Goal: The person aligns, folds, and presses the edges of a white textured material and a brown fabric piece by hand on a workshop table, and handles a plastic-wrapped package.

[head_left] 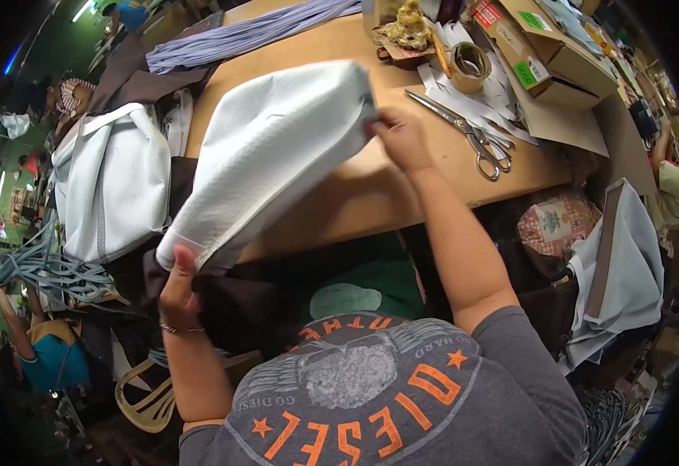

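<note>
A white textured sewn piece (269,147) is held slanting over the wooden worktable (269,54). My left hand (180,283) grips its lower left end, thumb up on the fabric. My right hand (394,136) is closed on its upper right corner, which has a darker edge. Large scissors (471,136) lie right of my right hand, on white paper strips (448,93). A similar white piece (110,186) lies folded at the left on dark brown fabric (114,78).
A tape roll (469,66), cardboard boxes (545,54) and pale strips (254,35) lie toward the back. Light fabric (619,264) is heaped at the right; grey-blue cords (52,268) hang at the left. A co-worker in teal (52,361) is at the lower left.
</note>
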Motion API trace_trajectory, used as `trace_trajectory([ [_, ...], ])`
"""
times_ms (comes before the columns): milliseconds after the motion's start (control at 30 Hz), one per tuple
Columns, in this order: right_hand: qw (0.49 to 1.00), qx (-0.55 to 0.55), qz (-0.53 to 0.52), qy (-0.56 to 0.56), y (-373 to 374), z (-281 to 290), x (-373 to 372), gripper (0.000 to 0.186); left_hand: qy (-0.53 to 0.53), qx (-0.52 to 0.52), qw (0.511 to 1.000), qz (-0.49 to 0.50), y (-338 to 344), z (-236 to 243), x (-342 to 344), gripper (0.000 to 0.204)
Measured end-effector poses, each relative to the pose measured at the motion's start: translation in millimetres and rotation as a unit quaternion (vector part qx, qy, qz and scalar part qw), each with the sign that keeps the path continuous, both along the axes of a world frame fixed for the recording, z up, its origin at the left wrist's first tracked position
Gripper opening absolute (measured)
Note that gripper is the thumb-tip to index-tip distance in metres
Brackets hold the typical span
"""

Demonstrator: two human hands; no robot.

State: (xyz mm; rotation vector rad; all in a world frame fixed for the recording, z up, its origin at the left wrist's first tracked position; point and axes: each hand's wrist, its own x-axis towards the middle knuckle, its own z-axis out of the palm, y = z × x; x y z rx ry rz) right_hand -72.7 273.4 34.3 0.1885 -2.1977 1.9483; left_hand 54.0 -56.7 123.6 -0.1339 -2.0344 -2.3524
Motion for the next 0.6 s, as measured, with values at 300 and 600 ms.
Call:
trace_trajectory([
  [300,0.849,0.463,-0.237,0.098,84.8,-21.9,71.8,0.014,-0.324,0.054,0.945,-0.014,70.1,-87.9,-29.1,0.044],
  [600,0.852,0.443,0.034,0.277,-2.3,35.9,112.8,0.008,-0.375,0.096,0.920,-0.061,71.4,-117.4,-44.9,0.036],
])
